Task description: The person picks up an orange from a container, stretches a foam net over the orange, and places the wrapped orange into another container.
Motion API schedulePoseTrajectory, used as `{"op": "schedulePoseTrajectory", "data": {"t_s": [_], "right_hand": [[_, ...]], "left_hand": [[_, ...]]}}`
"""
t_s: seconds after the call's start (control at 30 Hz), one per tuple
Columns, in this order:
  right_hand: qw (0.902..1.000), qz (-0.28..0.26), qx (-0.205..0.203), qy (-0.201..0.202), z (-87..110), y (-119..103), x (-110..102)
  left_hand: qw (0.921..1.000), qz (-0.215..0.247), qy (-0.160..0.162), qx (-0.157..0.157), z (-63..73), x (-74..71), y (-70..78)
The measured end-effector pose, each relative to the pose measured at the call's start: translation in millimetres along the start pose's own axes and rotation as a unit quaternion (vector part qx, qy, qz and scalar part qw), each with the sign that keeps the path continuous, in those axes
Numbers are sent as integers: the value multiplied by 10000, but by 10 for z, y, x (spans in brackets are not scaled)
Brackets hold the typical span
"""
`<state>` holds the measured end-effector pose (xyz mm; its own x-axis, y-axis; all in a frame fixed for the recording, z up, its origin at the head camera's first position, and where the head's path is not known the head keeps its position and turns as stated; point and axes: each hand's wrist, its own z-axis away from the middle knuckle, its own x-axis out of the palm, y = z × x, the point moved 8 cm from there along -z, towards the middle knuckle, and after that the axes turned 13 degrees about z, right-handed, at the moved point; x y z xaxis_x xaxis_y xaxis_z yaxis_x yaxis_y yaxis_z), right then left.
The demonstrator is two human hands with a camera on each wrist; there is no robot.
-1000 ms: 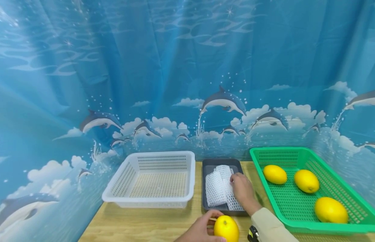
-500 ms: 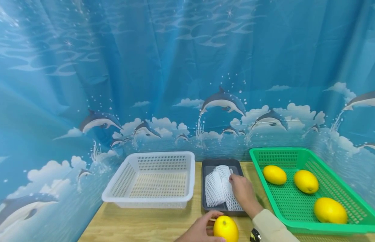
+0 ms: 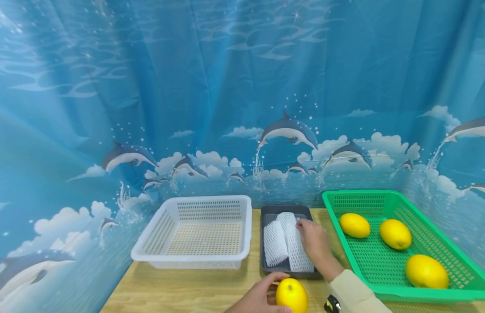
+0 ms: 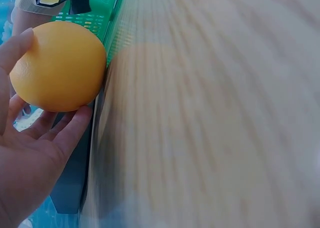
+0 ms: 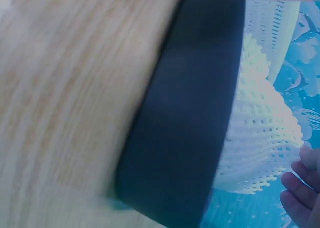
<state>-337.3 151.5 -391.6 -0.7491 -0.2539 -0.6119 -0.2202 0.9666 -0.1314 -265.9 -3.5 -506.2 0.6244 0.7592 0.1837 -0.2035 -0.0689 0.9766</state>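
A large yellow oval fruit [image 3: 291, 296] sits in my left hand [image 3: 259, 296] at the front of the table. In the left wrist view, thumb and fingers curl round the fruit [image 4: 60, 67] from the side. Behind it, a dark grey tray [image 3: 268, 270] holds white foam net sleeves [image 3: 275, 243], two of them plainly visible side by side. My right hand [image 3: 316, 244] reaches in over the tray's right side, thumb and forefinger pinching the edge of the right-hand sleeve. In the right wrist view, the fingertips [image 5: 306, 152] meet the mesh edge above the tray wall [image 5: 185, 107].
A white perforated basket [image 3: 191, 259] stands left of the tray. On the right, a green basket [image 3: 377, 290] holds three yellow fruits [image 3: 396, 234]. The wooden table [image 3: 179, 289] runs along the front, and a blue dolphin-print curtain [image 3: 234, 87] hangs close behind everything.
The sleeve at my right hand has spread and straightened, and the left sleeve has been nudged slightly leftward. My right hand has shifted only slightly; the left still holds the fruit in place.
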Motion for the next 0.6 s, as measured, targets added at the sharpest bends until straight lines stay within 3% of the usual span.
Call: {"op": "schedulePoseTrajectory", "data": {"t_s": [0.27,0.43,0.6], "right_hand": [[9989,-199,220,355,-79,22,-162],[9940,-664,849,180,-98,115,-196],[9792,-1302,1550,-165,-80,220,-191]], "left_hand": [[9995,260,-152,-88,13,32,-1],[9993,263,-268,34,21,36,4],[9998,155,-152,-47,16,19,-4]]}}
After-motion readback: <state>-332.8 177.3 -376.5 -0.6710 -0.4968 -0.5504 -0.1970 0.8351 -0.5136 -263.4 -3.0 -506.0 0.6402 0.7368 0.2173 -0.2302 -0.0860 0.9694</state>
